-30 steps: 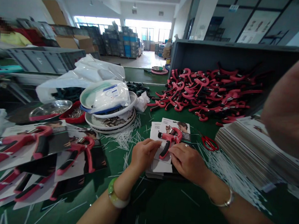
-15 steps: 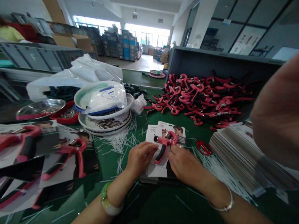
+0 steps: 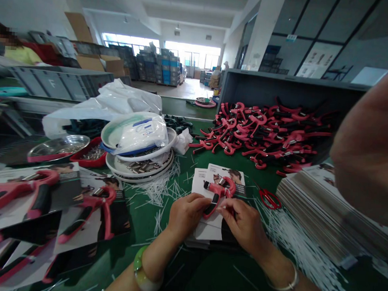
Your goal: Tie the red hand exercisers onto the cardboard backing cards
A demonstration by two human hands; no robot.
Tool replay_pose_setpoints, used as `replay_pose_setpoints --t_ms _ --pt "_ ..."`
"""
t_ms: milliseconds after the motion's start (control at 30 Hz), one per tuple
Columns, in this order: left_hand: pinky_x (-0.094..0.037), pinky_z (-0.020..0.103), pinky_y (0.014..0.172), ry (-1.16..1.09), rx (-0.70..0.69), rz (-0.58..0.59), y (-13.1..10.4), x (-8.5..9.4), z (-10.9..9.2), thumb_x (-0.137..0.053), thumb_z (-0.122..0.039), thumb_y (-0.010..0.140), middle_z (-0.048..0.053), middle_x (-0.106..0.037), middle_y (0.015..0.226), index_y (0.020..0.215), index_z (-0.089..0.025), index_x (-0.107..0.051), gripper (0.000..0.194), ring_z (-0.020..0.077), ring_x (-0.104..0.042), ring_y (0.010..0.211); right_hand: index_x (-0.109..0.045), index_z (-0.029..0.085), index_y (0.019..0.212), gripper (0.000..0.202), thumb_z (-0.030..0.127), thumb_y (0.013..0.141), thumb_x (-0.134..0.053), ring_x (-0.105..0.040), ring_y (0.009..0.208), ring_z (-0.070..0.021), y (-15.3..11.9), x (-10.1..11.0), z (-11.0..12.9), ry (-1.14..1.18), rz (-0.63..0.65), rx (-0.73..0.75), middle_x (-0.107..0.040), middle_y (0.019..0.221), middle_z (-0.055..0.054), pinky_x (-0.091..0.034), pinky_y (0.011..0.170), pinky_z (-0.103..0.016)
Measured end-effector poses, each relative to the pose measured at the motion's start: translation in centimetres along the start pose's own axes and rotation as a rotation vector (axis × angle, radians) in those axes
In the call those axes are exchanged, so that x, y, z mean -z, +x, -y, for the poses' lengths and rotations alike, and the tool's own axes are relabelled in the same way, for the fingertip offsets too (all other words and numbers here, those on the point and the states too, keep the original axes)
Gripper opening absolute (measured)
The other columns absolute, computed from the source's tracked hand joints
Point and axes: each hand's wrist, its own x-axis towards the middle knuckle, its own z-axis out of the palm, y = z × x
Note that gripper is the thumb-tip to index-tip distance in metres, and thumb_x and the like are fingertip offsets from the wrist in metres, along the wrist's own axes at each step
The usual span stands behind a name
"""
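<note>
A red plier-like tool with black grips (image 3: 222, 191) lies on a printed card (image 3: 208, 228), on top of a small stack of cards. My left hand (image 3: 187, 216) is at the tool's lower left, thumb and fingers pinched at its black grip. A short white tie shows on that grip. My right hand (image 3: 243, 220) is just right of the grip, thumb and forefinger pressed together near the tie. What lies between the fingertips of either hand is too small to make out.
Red tools (image 3: 258, 128) spill from a grey crate (image 3: 304, 84). Card stacks (image 3: 322, 216), red scissors (image 3: 270, 198) and white ties (image 3: 303, 246) lie right. Carded tools (image 3: 90, 209) and stacked dishes (image 3: 139, 168) are left. A blurred skin-coloured shape fills the right edge. A person (image 3: 21, 53) is far left.
My right hand has moved from the tool's upper handle down to beside the black grip. My left fingers have shifted onto the grip. The whole view has moved slightly.
</note>
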Motion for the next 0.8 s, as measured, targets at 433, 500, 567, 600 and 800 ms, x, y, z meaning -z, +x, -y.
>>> replay_pose_setpoints --t_ms 433,500,567,600,800 --pt "-0.049 0.016 0.058 -0.072 0.027 -0.041 0.0 -0.2 -0.2 -0.056 -0.02 0.085 0.003 -0.073 0.083 0.09 -0.022 -0.072 0.018 0.0107 -0.067 0.067 -0.063 0.018 0.084 0.023 0.025 0.092 -0.043 -0.06 0.077 -0.0205 0.2 -0.8 0.8 -0.218 0.047 0.027 -0.065 0.079 -0.007 -0.046 0.071 -0.033" --pt "-0.049 0.016 0.058 -0.071 0.021 -0.045 0.0 -0.2 -0.2 -0.056 -0.02 0.085 0.003 -0.073 0.082 0.09 -0.022 -0.072 0.017 0.0108 -0.067 0.067 -0.063 0.018 0.084 0.024 0.025 0.092 -0.042 -0.06 0.077 -0.0203 0.2 -0.8 0.7 -0.221 0.062 0.021 -0.065 0.08 -0.007 -0.046 0.071 -0.032" --pt "-0.049 0.016 0.058 -0.076 0.007 -0.062 0.0 -0.3 -0.2 -0.057 -0.02 0.085 0.003 -0.073 0.082 0.09 -0.022 -0.072 0.017 0.0108 -0.067 0.067 -0.063 0.018 0.083 0.024 0.025 0.091 -0.042 -0.059 0.078 -0.02 0.2 -0.8 0.6 -0.219 0.086 0.007 -0.065 0.08 -0.007 -0.045 0.072 -0.032" --pt "-0.049 0.016 0.057 -0.079 -0.001 -0.068 0.0 -0.3 -0.1 -0.057 -0.02 0.085 0.003 -0.073 0.081 0.09 -0.022 -0.072 0.017 0.0108 -0.067 0.067 -0.063 0.018 0.083 0.024 0.025 0.091 -0.043 -0.059 0.078 -0.02 0.2 -0.8 0.5 -0.217 0.104 -0.006 -0.065 0.08 -0.006 -0.045 0.072 -0.031" --pt "-0.05 0.018 0.058 -0.15 -0.013 -0.055 0.0 -0.4 0.1 -0.057 -0.018 0.084 0.004 -0.072 0.082 0.091 -0.021 -0.072 0.017 0.0111 -0.066 0.067 -0.064 0.02 0.081 0.023 0.027 0.09 -0.045 -0.06 0.078 -0.0179 0.9 -0.2 0.6 -0.157 0.25 -0.066 -0.065 0.079 -0.004 -0.044 0.073 -0.029"
